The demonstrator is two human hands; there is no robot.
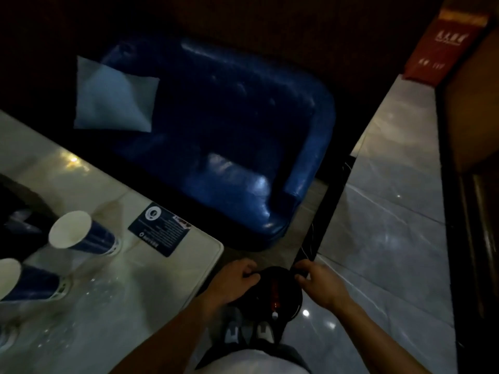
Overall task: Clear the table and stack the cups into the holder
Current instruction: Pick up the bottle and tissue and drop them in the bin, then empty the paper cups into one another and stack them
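Two blue paper cups with white insides stand on the pale marble table (113, 314): one cup (81, 233) near the middle left, another cup (24, 282) at the left edge of view. Below the table's right corner, both hands hold the rim of a round black bin with a dark bag (283, 292); a brown bottle (275, 295) lies inside it. My left hand (235, 279) grips the left rim, my right hand (321, 282) pinches the right rim. No cup holder is visible.
A dark blue card (160, 229) lies on the table near its far edge. A blue leather sofa (229, 147) with a pale cushion (113, 95) stands behind the table. Glossy grey floor (391, 211) runs along the right beside a dark wooden wall. My shoes (248, 333) show below the bin.
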